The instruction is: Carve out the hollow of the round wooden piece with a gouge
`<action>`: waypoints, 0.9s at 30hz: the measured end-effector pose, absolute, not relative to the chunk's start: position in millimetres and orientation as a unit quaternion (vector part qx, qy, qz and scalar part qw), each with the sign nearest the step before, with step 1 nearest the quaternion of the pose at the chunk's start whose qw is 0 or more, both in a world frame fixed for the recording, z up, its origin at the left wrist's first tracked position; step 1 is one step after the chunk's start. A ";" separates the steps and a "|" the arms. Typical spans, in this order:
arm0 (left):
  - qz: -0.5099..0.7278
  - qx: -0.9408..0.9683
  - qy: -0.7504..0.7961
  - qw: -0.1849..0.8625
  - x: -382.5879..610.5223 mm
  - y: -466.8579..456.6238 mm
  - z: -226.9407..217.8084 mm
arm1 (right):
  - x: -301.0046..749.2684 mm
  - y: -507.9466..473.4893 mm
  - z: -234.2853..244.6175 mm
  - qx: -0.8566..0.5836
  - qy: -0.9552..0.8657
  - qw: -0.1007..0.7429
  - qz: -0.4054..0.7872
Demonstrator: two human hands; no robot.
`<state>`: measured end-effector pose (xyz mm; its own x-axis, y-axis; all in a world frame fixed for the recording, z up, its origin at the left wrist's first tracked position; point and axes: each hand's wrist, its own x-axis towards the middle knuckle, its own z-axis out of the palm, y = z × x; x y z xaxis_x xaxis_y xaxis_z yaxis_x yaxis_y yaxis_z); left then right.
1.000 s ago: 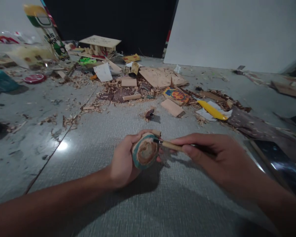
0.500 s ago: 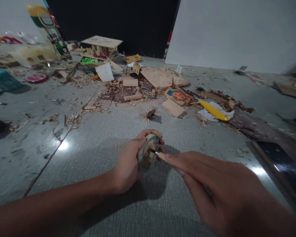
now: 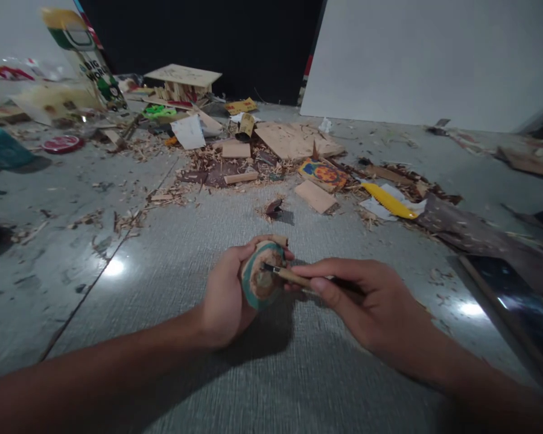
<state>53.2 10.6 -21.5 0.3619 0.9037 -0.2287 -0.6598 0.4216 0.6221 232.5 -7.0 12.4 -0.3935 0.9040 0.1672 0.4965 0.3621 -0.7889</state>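
My left hand (image 3: 224, 295) is wrapped round a small round wooden piece (image 3: 260, 284) with a teal painted rim and a brown centre, holding it upright just above the grey floor (image 3: 172, 265). My right hand (image 3: 362, 298) pinches a thin paintbrush (image 3: 287, 275) with a pale wooden handle. The dark brush tip rests on the upper face of the round piece. Both forearms reach in from the bottom of the view.
Wood shavings and offcuts litter the floor ahead, with a plywood board (image 3: 294, 140), a small wooden block (image 3: 317, 196), a painted colourful piece (image 3: 323, 173) and a yellow tool (image 3: 389, 202). A small wooden model (image 3: 183, 81) stands at the back. A white panel (image 3: 434, 60) leans behind.
My right hand pulled back towards me, then returned left and forward. The brush tip now sits higher on the round piece's face. My left hand has hardly moved.
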 end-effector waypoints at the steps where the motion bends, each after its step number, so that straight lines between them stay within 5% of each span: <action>1: 0.495 0.222 0.278 0.793 53.4 10.8 -23.0 | 233.3 -7.1 15.1 -0.460 -0.774 0.297 0.318; 13: 0.512 0.244 0.322 0.758 62.0 1.3 -29.3 | 223.6 -39.8 34.1 -0.402 -0.891 0.209 0.037; 27: 0.473 0.301 0.244 0.791 49.5 5.4 -29.0 | 239.3 -13.7 24.7 -0.406 -0.836 0.280 0.240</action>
<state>49.5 5.4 -29.0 0.4330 0.8957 -0.1007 -0.6027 0.3708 0.7066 239.3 -13.7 24.7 -0.5135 0.8134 0.2733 0.5446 0.5550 -0.6288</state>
